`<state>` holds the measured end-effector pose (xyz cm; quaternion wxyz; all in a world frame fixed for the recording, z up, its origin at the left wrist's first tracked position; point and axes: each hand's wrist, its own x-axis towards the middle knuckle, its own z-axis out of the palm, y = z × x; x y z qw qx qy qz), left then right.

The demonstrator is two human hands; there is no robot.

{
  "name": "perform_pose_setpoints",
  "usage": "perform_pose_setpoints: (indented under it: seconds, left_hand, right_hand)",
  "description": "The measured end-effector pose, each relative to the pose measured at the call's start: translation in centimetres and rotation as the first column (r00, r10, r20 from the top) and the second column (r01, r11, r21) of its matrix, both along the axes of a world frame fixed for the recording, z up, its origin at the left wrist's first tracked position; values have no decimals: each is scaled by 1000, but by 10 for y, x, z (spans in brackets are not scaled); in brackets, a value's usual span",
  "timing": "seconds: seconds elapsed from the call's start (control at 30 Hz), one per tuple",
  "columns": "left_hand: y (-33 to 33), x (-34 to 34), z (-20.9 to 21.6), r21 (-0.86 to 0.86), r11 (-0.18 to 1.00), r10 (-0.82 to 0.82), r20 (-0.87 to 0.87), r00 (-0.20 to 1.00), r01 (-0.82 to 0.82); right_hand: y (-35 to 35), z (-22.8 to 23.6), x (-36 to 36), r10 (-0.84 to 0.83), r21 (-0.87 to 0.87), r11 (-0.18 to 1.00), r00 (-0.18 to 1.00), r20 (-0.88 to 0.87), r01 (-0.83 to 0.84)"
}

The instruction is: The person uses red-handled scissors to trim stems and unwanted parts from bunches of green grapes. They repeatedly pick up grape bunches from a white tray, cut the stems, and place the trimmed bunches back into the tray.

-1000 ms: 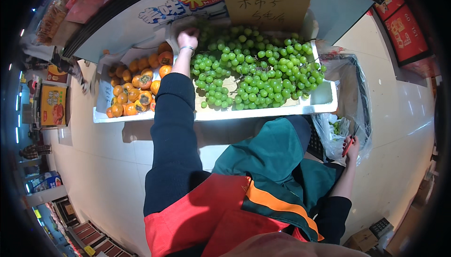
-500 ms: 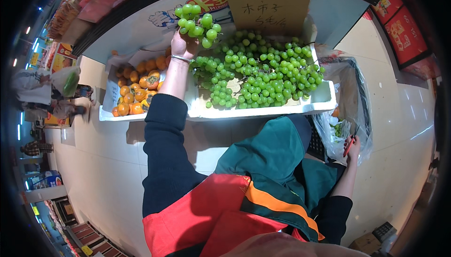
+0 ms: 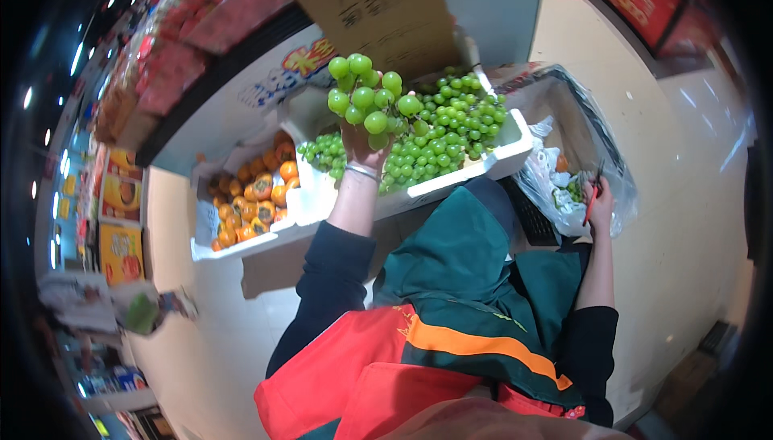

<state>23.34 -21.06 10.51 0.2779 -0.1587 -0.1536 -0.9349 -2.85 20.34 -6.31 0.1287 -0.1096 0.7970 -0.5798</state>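
Note:
My left hand is closed under a bunch of green grapes and holds it up above the fruit boxes. Its fingers are partly hidden behind the berries. More green grapes lie heaped in a white foam box beyond and below that hand. Over on the right, my right hand is wrapped round the red handles of a pair of scissors, whose dark blades point away from me. That hand is beside a bin lined with clear plastic, with crumpled plastic and green scraps inside.
Orange persimmons fill a white box to the left of the grapes. Behind the boxes stands a cardboard sign against a display stand. A black crate sits near my knee. At the far left is a person carrying a bag.
My view has turned to the left. The grape bunch in my left hand is nearer and lower, now over the grape box. The scissors stay in my right hand by the bin.

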Motion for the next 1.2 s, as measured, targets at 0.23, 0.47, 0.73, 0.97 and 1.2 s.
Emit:
perform_pose_setpoints:
  seconds: [0.23, 0.47, 0.73, 0.97, 1.2]
  left_hand:
    - [76, -61, 9, 78, 962, -265, 49, 963, 261]
    - [142, -114, 13, 129, 901, -429, 125, 895, 414]
    - [166, -171, -1, 91, 947, -322, 265, 909, 309]
    - [181, -193, -23, 74, 949, -314, 258, 914, 305]
    - [190, -198, -30, 15, 974, -218, 331, 918, 226]
  right_hand:
    - [-41, 106, 90, 129, -327, 923, 965, -228, -201]
    - [-38, 173, 99, 120, -96, 973, 816, -566, -210]
    - [-29, 166, 62, 47, 117, 990, 619, -784, 73]
    - [-25, 140, 46, 36, 79, 996, 699, -715, 29]
    - [-24, 129, 41, 57, 54, 998, 829, -556, -33]
